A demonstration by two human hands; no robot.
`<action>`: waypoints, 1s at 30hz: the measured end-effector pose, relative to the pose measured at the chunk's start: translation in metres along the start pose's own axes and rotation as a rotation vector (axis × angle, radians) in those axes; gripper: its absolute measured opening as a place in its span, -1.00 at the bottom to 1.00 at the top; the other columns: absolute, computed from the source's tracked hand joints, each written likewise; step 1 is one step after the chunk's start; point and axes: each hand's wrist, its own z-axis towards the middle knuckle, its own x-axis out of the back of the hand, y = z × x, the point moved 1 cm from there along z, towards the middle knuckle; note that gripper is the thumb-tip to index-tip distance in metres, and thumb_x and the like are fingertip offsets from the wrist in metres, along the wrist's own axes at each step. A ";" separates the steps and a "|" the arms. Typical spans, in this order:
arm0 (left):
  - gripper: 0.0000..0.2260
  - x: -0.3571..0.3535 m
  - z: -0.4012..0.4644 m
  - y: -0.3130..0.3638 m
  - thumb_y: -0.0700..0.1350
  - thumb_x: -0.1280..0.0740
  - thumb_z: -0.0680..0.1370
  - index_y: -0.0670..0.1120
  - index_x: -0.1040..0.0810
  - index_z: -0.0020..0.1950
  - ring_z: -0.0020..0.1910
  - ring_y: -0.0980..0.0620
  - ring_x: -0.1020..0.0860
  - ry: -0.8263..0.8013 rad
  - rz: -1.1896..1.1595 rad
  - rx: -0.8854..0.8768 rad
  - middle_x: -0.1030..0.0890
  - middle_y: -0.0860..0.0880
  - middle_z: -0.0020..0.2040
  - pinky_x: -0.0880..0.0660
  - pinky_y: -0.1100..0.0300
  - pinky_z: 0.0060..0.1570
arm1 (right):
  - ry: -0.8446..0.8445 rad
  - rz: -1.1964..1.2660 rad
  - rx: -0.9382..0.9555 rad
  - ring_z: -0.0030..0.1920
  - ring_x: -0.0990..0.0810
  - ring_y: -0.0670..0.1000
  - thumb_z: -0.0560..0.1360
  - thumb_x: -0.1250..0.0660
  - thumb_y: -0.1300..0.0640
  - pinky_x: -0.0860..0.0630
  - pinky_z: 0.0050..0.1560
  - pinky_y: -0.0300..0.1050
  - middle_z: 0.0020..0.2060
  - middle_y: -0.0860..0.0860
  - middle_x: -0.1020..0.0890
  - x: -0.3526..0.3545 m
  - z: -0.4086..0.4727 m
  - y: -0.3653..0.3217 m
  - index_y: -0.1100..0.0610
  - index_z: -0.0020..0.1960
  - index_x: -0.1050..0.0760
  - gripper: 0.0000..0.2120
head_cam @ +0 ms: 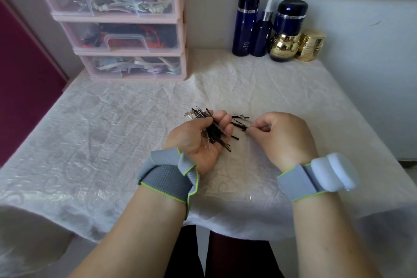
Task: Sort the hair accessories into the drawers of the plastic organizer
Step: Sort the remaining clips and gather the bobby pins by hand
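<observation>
The left hand (203, 135) cups a bundle of black bobby pins (214, 133) while the right hand (277, 133) pinches 1 bobby pin (240, 126), best lifted cleanly before adding it.

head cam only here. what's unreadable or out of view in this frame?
- Plastic organizer, head view: top drawer cut off by the upper edge; contents of the lower drawers blurred behind translucent fronts.
- Bobby pins in the left hand: count unreadable, overlapping and partly covered by thumb and fingers.
- Right hand: fingertips curl away, so how many pins it pinches is unclear.
- Bottle and jar labels: too small to read.
</observation>
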 end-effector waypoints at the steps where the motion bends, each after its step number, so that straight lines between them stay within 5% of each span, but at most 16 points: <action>1: -0.81 0.000 0.000 0.000 -0.32 -0.06 0.60 -0.21 -0.41 -0.13 -0.29 -0.02 -0.56 -0.001 0.002 0.001 -0.56 -0.14 -0.24 -0.55 0.18 -0.34 | 0.004 0.009 0.004 -0.14 -0.59 0.03 0.43 -0.36 0.01 -0.53 -0.09 -0.05 -0.25 -0.06 -0.63 0.000 0.000 0.000 0.00 -0.19 -0.59 -0.92; 11: -0.82 0.000 0.000 0.001 -0.33 -0.06 0.60 -0.21 -0.41 -0.12 -0.28 -0.03 -0.56 -0.005 0.009 0.002 -0.56 -0.15 -0.24 -0.51 0.13 -0.21 | 0.042 0.073 0.041 -0.24 -0.50 -0.01 0.45 -0.35 0.03 -0.34 -0.25 -0.18 -0.38 -0.12 -0.52 0.000 0.002 0.004 0.00 -0.24 -0.54 -0.89; 22: -0.83 0.000 0.000 0.000 -0.33 -0.09 0.59 -0.22 -0.43 -0.12 -0.30 -0.05 -0.59 0.000 0.013 -0.004 -0.61 -0.15 -0.36 -0.55 0.11 -0.26 | 0.086 0.313 0.013 -0.45 -0.47 -0.17 0.38 -0.43 0.07 -0.36 -0.33 -0.26 -0.50 -0.15 -0.54 -0.001 0.003 0.003 -0.05 -0.38 -0.51 -0.81; 30: -0.83 -0.004 -0.001 0.000 -0.34 -0.08 0.59 -0.23 -0.41 -0.14 -0.32 -0.06 -0.59 -0.024 -0.002 -0.005 -0.61 -0.15 -0.39 -0.57 0.17 -0.41 | 0.119 0.513 0.018 -0.42 -0.49 -0.05 0.41 -0.39 0.12 -0.43 -0.29 -0.19 -0.41 -0.01 -0.60 -0.001 0.004 -0.004 -0.03 -0.36 -0.53 -0.82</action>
